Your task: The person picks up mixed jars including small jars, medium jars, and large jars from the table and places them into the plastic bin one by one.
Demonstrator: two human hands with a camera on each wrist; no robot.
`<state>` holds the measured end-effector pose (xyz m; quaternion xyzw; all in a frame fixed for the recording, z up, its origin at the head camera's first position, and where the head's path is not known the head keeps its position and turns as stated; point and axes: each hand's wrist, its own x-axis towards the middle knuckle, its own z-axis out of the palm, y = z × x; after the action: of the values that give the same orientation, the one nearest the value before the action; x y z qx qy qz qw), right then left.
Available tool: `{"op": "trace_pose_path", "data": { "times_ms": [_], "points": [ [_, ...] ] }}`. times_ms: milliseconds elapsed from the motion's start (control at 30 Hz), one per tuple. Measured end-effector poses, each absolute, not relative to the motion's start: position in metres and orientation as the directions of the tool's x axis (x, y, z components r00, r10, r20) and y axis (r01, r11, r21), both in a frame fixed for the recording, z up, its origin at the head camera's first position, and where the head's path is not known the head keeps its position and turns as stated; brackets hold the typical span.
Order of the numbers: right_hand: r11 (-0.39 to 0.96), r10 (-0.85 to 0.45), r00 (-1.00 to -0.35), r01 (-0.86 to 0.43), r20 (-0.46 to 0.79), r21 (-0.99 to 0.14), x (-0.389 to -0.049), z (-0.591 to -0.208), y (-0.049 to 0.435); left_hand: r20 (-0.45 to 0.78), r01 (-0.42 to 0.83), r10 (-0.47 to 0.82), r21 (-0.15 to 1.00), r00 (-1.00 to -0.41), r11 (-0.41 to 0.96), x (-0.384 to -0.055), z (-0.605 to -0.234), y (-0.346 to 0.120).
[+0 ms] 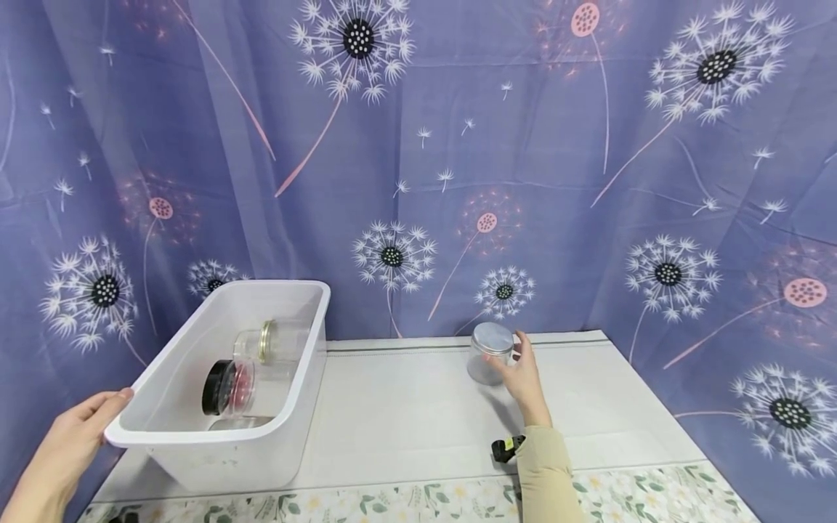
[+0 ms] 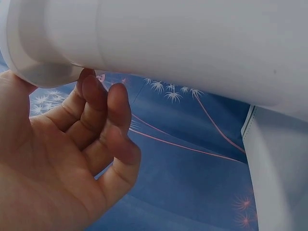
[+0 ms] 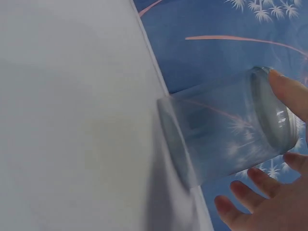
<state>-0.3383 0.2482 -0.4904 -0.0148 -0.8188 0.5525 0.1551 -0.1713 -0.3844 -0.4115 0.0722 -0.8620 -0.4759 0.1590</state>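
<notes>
At the left, my left hand (image 1: pixel 73 439) holds the near left corner of a white plastic bin (image 1: pixel 307 370), pinching its rim with the thumb above. In the left wrist view, the fingers (image 2: pixel 94 108) curl under that rim. Inside the bin lie clear jars: one with a black lid (image 1: pixel 218 387), another with a gold lid (image 1: pixel 264 341). Toward the back right, my right hand (image 1: pixel 526 378) grips a clear jar (image 1: pixel 485 369) by its silver lid (image 1: pixel 493 337). This jar stands upright, its base at the white tabletop in the right wrist view.
A small black object with a yellow-green mark (image 1: pixel 506 449) lies beside the right sleeve. White cloth (image 1: pixel 392 414) covers the table, with a floral strip (image 1: pixel 392 503) along the front. A blue dandelion-print curtain (image 1: pixel 445 160) hangs behind and at both sides.
</notes>
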Motion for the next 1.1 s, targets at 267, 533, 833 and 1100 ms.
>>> {"op": "trace_pose_path", "data": {
  "times_ms": [267, 533, 833, 1100],
  "points": [
    [0.299, 0.201, -0.959, -0.134, 0.199, -0.945, -0.34, -0.502, 0.247, 0.205, 0.031, -0.266, 0.841, -0.942, 0.54, -0.171, -0.412, -0.382],
    [0.301, 0.195, -0.963, -0.123, 0.187, -0.946, -0.342, -0.506, 0.245, 0.204, 0.027, -0.275, 0.845, -0.94, 0.534, -0.17, -0.413, -0.384],
    [0.346, 0.206, -0.962, -0.098, 0.177, -0.933, -0.34, -0.504, 0.244, 0.22, 0.048, -0.27, 0.849, -0.938, 0.526, -0.171, -0.414, -0.384],
    [0.36, 0.203, -0.962, -0.101, 0.184, -0.928, -0.342, -0.497, 0.242, 0.227, 0.058, -0.269, 0.854, -0.936, 0.517, -0.171, -0.414, -0.384]
  ]
}}
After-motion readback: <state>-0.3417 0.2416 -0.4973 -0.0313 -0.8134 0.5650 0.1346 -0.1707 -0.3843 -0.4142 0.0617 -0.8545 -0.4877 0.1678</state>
